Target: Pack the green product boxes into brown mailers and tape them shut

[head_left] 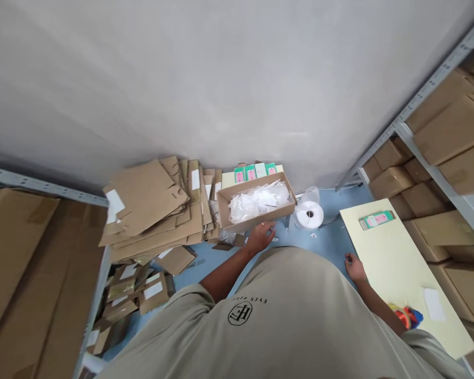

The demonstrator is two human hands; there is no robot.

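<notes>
Just in front of a long open cardboard box [225,220] is my left hand [261,237], its fingers loosely bent and apart, with nothing visible in them. Clear plastic bags and white slips [258,201] fill the box. Whether my fingertips touch its front wall, I cannot tell. My right hand [355,267] hangs by the left edge of a pale yellow table [398,263], fingers curled in and no object showing. A green and pink product box [377,219] lies on that table. Several similar green boxes [250,171] stand behind the cardboard box.
Flattened cartons [146,197] are piled against the wall on the left, with small opened boxes [154,292] on the blue floor below. A white roll [308,215] stands right of the long box. Shelves of cartons [454,118] flank both sides. Colourful tape-like items [408,317] lie on the table.
</notes>
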